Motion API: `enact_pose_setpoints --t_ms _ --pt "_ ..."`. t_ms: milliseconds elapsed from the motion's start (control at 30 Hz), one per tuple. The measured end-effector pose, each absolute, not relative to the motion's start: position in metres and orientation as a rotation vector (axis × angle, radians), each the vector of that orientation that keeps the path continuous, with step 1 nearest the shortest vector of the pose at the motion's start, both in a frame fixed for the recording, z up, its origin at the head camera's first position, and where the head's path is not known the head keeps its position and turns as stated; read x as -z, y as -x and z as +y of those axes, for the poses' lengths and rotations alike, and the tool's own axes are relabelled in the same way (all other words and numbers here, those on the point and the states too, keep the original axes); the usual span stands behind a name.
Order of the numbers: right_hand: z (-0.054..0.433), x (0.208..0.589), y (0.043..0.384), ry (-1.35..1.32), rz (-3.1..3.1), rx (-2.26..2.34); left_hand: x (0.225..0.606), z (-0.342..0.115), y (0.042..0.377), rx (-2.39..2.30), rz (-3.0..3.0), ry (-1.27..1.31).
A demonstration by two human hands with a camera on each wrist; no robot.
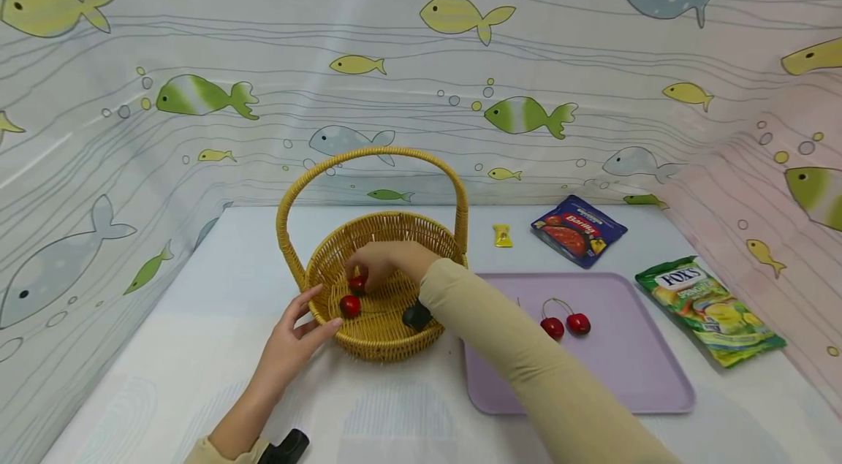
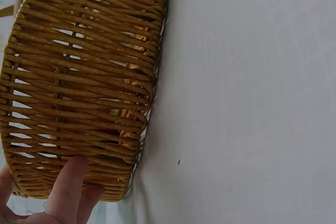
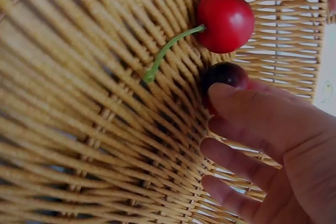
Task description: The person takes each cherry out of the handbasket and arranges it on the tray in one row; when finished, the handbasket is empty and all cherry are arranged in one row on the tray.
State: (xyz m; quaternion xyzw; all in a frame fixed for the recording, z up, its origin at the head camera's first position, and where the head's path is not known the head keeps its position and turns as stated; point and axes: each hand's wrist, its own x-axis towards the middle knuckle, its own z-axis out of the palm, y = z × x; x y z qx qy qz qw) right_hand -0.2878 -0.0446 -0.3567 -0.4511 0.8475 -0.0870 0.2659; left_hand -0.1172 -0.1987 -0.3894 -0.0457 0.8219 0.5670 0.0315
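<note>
A woven basket (image 1: 384,348) with a tall hoop handle stands on the table. My right hand (image 1: 388,259) reaches into it and pinches a dark red cherry (image 3: 227,74) between thumb and fingers, close against the weave. Just beside that one lies another red cherry (image 3: 226,23) with a green stem, inside the basket. My left hand (image 1: 292,340) rests against the basket's near left side, thumb and fingers spread along the rim. Its fingertips touch the outer weave in the left wrist view.
To the right lies a lilac tray (image 1: 631,383), partly covered by my right sleeve, with cherries (image 1: 578,324) joined by a stem. Beyond are a small yellow wrapped candy (image 1: 502,235), a blue Barilla pouch (image 1: 579,230) and a green Fox's bag (image 1: 709,310). Fish-patterned fabric surrounds the table.
</note>
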Motion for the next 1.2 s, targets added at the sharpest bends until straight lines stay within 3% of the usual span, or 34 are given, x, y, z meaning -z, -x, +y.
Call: enact_pose_setpoints --t_ms 267,600,933,1200 --pt "-0.032 0.348 0.289 1.251 2.302 0.233 0.387 -0.196 0.118 -1.743 2.538 0.125" --pt "0.004 0.311 0.282 1.353 2.348 0.295 0.386 -0.197 0.116 -1.699 2.546 0.160" --pt "0.063 0.286 0.250 1.417 2.368 0.349 0.387 -0.197 0.115 -1.696 2.547 0.159" --pt "0.120 0.295 0.231 1.427 2.378 0.487 0.386 -0.196 0.113 -1.709 2.547 0.161"
